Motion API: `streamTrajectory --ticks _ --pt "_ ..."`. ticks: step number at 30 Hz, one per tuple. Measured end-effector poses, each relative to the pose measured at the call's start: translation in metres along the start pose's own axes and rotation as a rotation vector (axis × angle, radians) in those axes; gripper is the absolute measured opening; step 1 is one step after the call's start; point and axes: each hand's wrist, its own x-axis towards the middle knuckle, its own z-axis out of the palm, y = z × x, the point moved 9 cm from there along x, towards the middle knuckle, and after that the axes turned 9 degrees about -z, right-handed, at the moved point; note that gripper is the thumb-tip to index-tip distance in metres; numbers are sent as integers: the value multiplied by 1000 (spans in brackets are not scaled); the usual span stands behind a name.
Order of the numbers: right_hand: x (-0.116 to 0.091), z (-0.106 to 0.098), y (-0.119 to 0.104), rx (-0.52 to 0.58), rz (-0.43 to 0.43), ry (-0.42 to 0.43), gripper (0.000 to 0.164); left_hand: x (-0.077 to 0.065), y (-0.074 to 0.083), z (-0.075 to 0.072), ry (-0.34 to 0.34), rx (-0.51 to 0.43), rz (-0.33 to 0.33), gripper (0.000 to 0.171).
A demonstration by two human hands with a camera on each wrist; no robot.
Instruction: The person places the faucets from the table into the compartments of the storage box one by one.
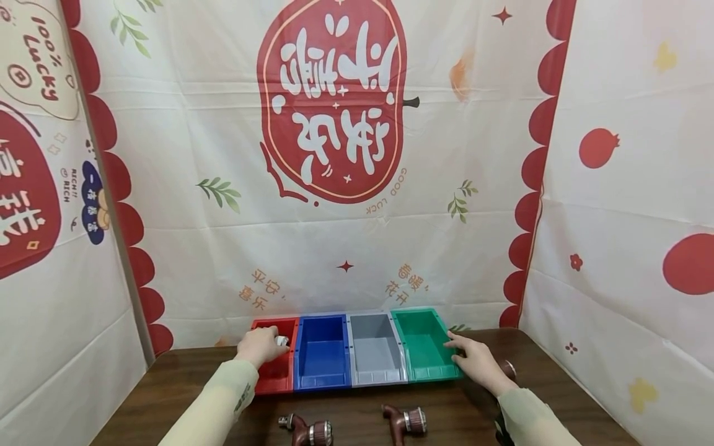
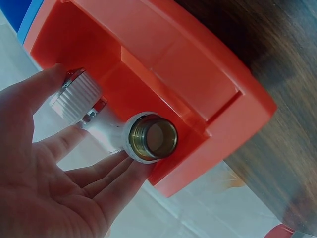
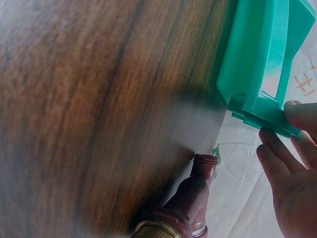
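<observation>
My left hand (image 1: 261,347) is over the red bin (image 1: 274,385) and holds a white tap (image 2: 106,126) among its fingers. In the left wrist view, the tap's ridged knob (image 2: 77,99) lies by a fingertip, and its threaded metal opening (image 2: 154,137) faces the camera. The tap is within the bin's mouth; whether it touches the bottom I cannot tell. On the right, my right hand (image 1: 478,362) touches the side rim of the green bin (image 1: 426,341) with fairly straight fingers, seen closer at the rim (image 3: 270,121) in the right wrist view.
Between the red and green bins stand a blue bin (image 1: 322,347) and a grey bin (image 1: 376,347). Brown taps (image 1: 304,430) (image 1: 398,424) lie on the wooden table in front. Another brown tap (image 3: 190,198) is beside the right hand. Printed cloth (image 1: 346,235) hangs behind.
</observation>
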Motion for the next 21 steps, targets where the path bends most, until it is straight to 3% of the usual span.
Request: streamTrajectory --ticks 21 --pt "0 -1 -1 -13 -8 10 27 2 -2 3 -9 -37 -7 47"
